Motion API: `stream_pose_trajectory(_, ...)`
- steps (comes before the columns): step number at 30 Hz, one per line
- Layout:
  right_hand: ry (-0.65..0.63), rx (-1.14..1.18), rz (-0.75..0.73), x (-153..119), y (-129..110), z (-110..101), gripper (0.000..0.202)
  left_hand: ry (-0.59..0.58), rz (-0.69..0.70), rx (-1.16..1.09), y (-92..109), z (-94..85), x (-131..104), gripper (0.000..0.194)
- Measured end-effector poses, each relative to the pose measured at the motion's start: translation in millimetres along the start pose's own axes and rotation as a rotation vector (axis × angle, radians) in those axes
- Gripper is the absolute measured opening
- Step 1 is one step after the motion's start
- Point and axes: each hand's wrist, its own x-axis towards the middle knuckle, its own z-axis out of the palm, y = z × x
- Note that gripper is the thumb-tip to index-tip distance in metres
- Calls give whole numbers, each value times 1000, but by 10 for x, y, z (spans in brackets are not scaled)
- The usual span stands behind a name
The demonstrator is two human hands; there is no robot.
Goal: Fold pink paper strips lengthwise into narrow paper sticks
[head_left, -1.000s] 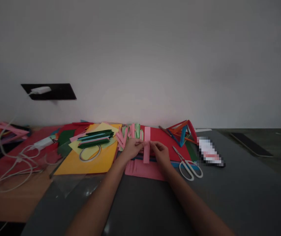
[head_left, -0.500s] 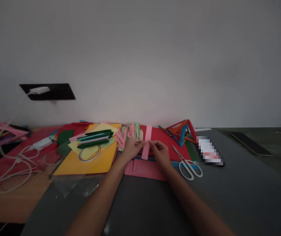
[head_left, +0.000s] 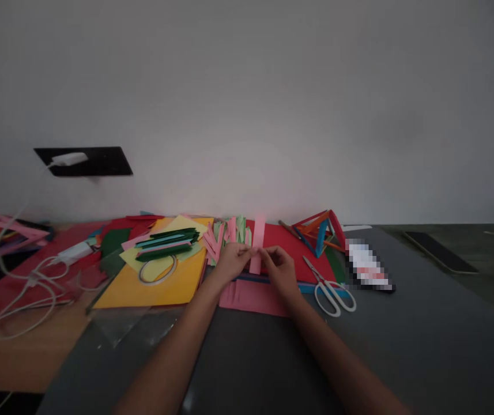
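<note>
A pink paper strip (head_left: 259, 231) stands nearly upright between my two hands. My left hand (head_left: 233, 260) pinches it at its left edge, and my right hand (head_left: 280, 266) pinches it from the right, with the fingertips almost meeting across it. Behind the strip lies a red paper sheet (head_left: 316, 262). Beneath my hands is a folded pink paper (head_left: 257, 298) on the dark table. Several folded pink and green strips (head_left: 229, 230) are heaped just beyond my left hand. White-handled scissors (head_left: 331, 294) rest to the right of my right hand, blades pointing away.
On the left, a yellow sheet (head_left: 143, 294) carries folded green strips (head_left: 166, 242) and a roll of tape (head_left: 157, 271). White cables (head_left: 34, 282) tangle farther left. A paper-strip frame (head_left: 320, 233) stands back right, near a phone (head_left: 370, 266). A wall rises behind.
The pink strip has shifted slightly up and left and stands straighter. My right hand has moved a little left, while my left hand stays almost in place.
</note>
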Motion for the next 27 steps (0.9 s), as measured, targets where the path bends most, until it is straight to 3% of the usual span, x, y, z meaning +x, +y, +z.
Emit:
stream_pose_trajectory(7, 116, 4, 2, 18, 52, 12, 30, -4, -38, -15, 10, 31, -10, 37)
stream_pose_trajectory(13, 18, 38, 42, 27, 67, 24, 30, 49, -4, -25, 24, 7, 2, 36)
stream_pose_trajectory(20, 76, 34, 31, 12, 18, 18, 27, -26, -92, -170, 50, 76, -24, 33)
stream_pose_trajectory(27, 19, 44, 23, 38, 68, 12, 26, -23, -99, -293, 21, 94, -6, 30)
